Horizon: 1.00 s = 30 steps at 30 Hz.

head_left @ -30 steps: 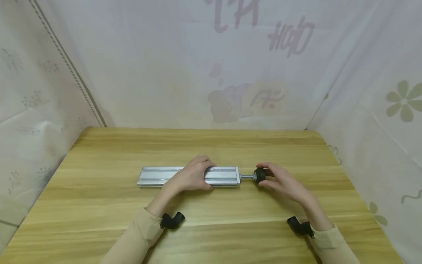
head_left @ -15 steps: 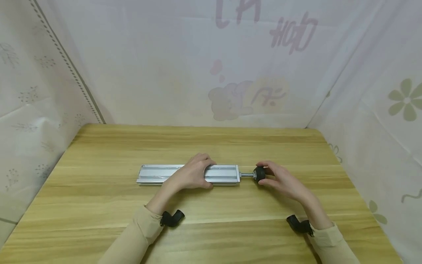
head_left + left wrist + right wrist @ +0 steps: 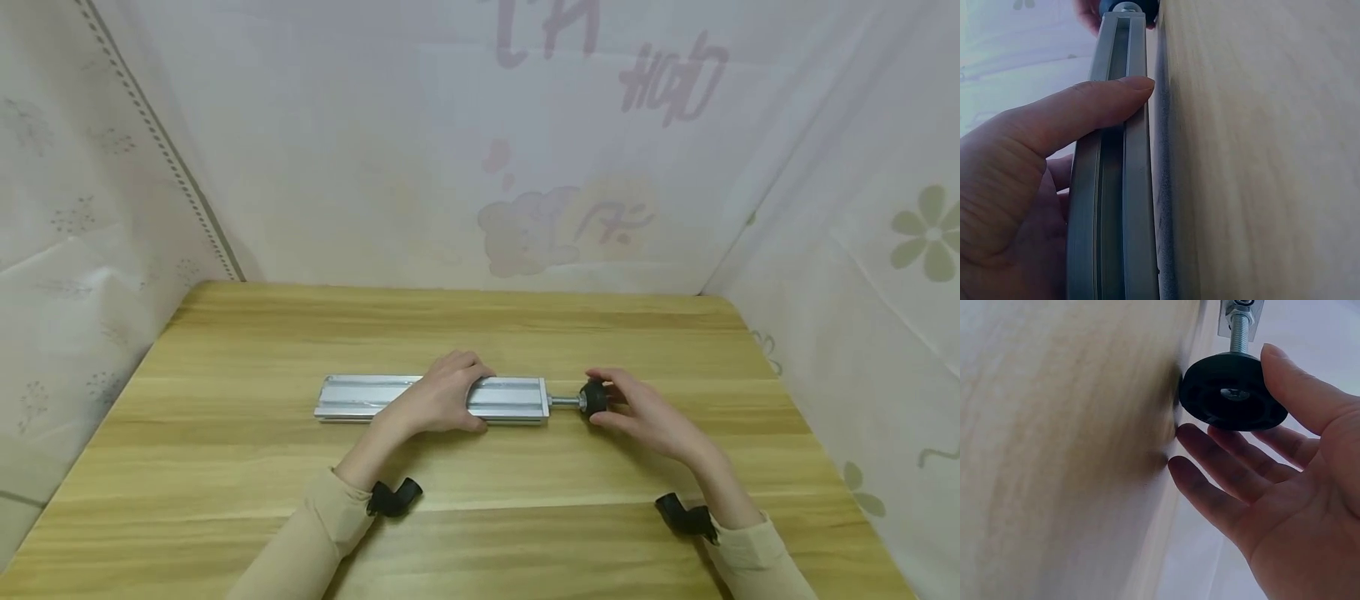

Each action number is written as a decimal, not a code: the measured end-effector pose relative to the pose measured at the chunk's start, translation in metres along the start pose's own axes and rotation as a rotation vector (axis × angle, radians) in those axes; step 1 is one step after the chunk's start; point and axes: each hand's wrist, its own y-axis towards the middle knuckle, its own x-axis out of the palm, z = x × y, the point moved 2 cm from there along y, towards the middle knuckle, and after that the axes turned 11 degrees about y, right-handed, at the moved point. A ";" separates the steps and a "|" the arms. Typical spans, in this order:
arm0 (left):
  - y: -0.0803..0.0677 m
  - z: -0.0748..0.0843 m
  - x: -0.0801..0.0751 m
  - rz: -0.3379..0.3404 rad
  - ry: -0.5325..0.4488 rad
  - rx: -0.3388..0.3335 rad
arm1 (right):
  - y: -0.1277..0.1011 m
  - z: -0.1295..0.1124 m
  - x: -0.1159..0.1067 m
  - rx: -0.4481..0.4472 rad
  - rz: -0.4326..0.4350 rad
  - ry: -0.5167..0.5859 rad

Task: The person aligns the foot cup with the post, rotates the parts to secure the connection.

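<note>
A silver aluminium profile (image 3: 360, 396) lies lengthwise on the wooden table, with a flat plate on its right end. My left hand (image 3: 442, 400) grips it right of its middle, thumb on the near side and fingers over the far side. In the left wrist view the thumb lies across the grooved face of the profile (image 3: 1138, 206). A threaded rod (image 3: 564, 402) with a nut sticks out of the end plate and bears a round black levelling foot (image 3: 595, 398). My right hand (image 3: 641, 412) holds this foot by its rim; in the right wrist view, the thumb touches the foot's edge (image 3: 1210, 381).
The wood-grain table (image 3: 480, 533) has a patterned cloth (image 3: 360, 167) hanging behind it and at both sides. A black wrist-worn piece (image 3: 395, 498) juts from the left cuff, and another black piece (image 3: 684, 517) from the right cuff.
The head view shifts slightly. Both hands keep their hold, and the profile stays where it was on the table.
</note>
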 end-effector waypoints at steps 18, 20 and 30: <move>-0.007 0.004 0.004 0.012 0.043 0.018 | -0.005 0.006 0.005 -0.025 -0.006 -0.049; -0.007 0.004 0.003 0.014 0.048 0.021 | -0.004 0.005 0.005 -0.028 -0.006 -0.051; -0.014 0.006 0.000 0.056 0.044 0.024 | -0.009 0.004 0.003 -0.004 -0.022 -0.105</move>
